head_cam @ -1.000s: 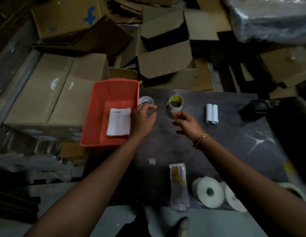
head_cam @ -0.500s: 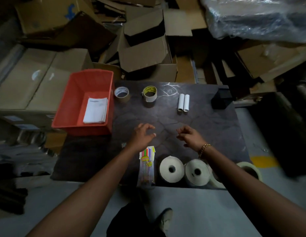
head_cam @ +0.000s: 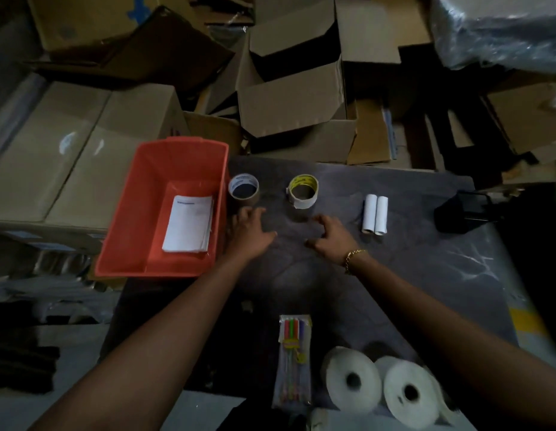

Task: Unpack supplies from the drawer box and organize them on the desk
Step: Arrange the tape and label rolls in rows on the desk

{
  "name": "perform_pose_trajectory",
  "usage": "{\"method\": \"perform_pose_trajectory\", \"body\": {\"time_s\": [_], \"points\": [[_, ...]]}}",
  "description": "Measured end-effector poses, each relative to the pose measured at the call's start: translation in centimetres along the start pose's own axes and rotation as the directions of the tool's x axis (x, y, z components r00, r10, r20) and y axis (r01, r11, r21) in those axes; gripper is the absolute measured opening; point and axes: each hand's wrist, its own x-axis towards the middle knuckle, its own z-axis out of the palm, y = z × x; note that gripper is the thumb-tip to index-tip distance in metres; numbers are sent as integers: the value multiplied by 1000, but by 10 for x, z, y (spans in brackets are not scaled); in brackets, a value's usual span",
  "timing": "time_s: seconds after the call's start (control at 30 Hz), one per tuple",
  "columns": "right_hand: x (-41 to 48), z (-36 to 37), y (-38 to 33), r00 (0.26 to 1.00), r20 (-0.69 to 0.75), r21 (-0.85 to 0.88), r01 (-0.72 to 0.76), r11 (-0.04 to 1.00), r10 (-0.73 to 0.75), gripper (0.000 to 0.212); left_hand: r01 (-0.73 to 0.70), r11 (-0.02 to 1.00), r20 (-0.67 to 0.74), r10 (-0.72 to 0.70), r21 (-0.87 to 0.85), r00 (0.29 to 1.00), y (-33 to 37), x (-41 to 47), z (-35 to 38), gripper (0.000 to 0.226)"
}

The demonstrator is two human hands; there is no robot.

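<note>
An orange drawer box [head_cam: 132,213] stands at the desk's left edge with a white paper pad [head_cam: 188,223] inside. On the dark desk [head_cam: 426,275] behind my hands sit a brown tape roll [head_cam: 243,188] and a yellow-cored tape roll [head_cam: 303,191]. Two small white rolls [head_cam: 375,214] lie to the right. My left hand [head_cam: 250,233] hovers just below the brown tape, fingers spread, empty. My right hand [head_cam: 331,234] hovers below the yellow tape, fingers curled apart, empty. A pack of coloured pens [head_cam: 293,359] and white paper rolls [head_cam: 352,379] lie near the front edge.
A black object [head_cam: 463,211] sits at the desk's right edge. Cardboard boxes [head_cam: 289,98] are piled behind the desk and a large closed carton [head_cam: 77,150] stands left of the orange box. Plastic-wrapped bundles [head_cam: 500,29] fill the top right.
Both hands pulled back toward the pens half a second ago and now have reached forward again, close below the two tape rolls. The view has shifted with the head.
</note>
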Motion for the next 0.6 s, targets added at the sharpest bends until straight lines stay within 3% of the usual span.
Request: {"method": "perform_pose_trajectory", "body": {"time_s": [0.2, 0.37, 0.5, 0.6], "points": [[91, -4, -24, 997, -81, -125, -4, 992, -6, 94, -72, 944, 70, 52, 321, 996, 2, 88, -18, 88], [138, -7, -27, 996, -86, -255, -43, 966, 22, 113, -171, 682, 125, 116, 711, 985, -4, 144, -19, 73], [158, -6, -18, 1000, -24, -303, -25, 953, 19, 109, -175, 614, 155, 86, 769, 984, -6, 155, -20, 64], [152, -10, -12, 999, -37, -300, 20, 954, -33, 95, -217, 663, 137, 172, 717, 976, 1, 143, -22, 72]]}}
